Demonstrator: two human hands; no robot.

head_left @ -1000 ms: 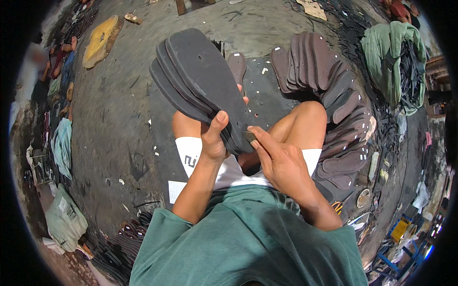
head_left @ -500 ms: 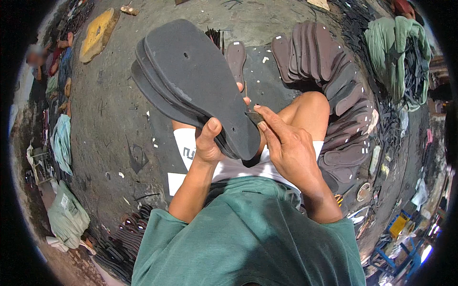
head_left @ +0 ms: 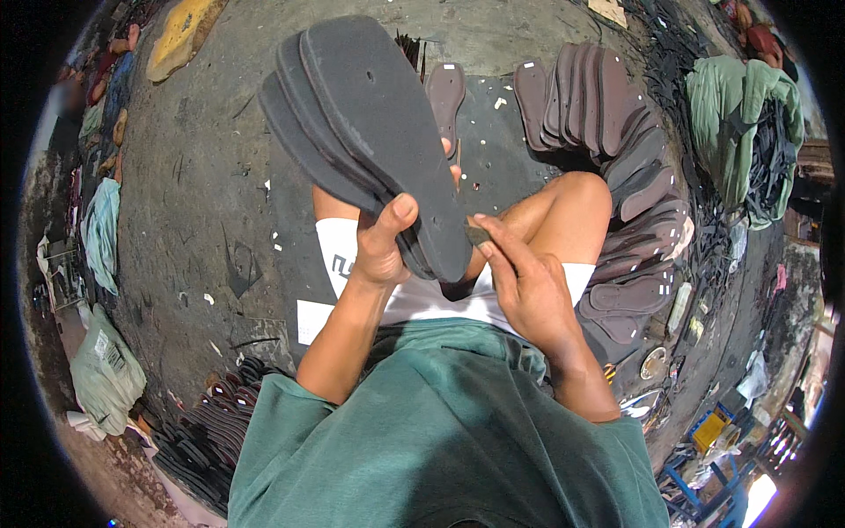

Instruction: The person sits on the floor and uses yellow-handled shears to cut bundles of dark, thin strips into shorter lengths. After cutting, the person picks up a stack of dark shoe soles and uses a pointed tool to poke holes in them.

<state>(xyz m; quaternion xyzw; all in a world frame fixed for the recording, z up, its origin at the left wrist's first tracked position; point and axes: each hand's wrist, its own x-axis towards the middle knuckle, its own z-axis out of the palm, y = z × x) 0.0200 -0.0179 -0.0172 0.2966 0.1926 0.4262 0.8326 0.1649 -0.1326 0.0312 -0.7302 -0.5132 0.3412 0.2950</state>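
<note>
My left hand (head_left: 384,245) grips a stack of dark grey flip-flop soles (head_left: 374,114) above my lap, thumb on the top one and fingertips showing at the far edge. The soles are slightly fanned, with small holes in the top one; their narrow ends point toward me. In my right hand (head_left: 532,286) a small flat dark piece (head_left: 477,233), possibly a blade, is pinched between thumb and fingers. It lies close beside the right edge of the soles' narrow end; whether it touches them I cannot tell.
Brown and grey soles (head_left: 607,101) lie in an overlapping curve on the floor at my right, with a single brown sole (head_left: 447,92) ahead. More stacked soles (head_left: 220,422) sit at lower left. A green cloth (head_left: 735,97) covers dark strips at far right; a yellow slab (head_left: 183,40) lies far left.
The small flat piece has slid along the soles' right edge toward me, with my right hand. The stack is tilted a little more upright, and the whole view has shifted slightly.
</note>
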